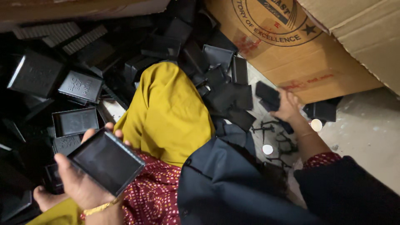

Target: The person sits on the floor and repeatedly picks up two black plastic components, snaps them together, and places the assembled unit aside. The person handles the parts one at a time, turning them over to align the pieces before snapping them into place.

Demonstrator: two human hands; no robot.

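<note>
Black shallow plastic trays (77, 85) lie heaped at far left, some hollow side up, some turned over. Just below them the left hand (79, 181) grips a square black plastic tray (107, 160), thumb along its near edge and fingertips curled over the far edge, hollow side facing up. A knee in yellow cloth (168, 112) rises in the middle. Farther right, the right hand (287, 106) closes its fingers round a small black plastic piece (267, 95), held low before a brown cardboard box (283, 50) that stands on the pale floor (366, 125).
</note>
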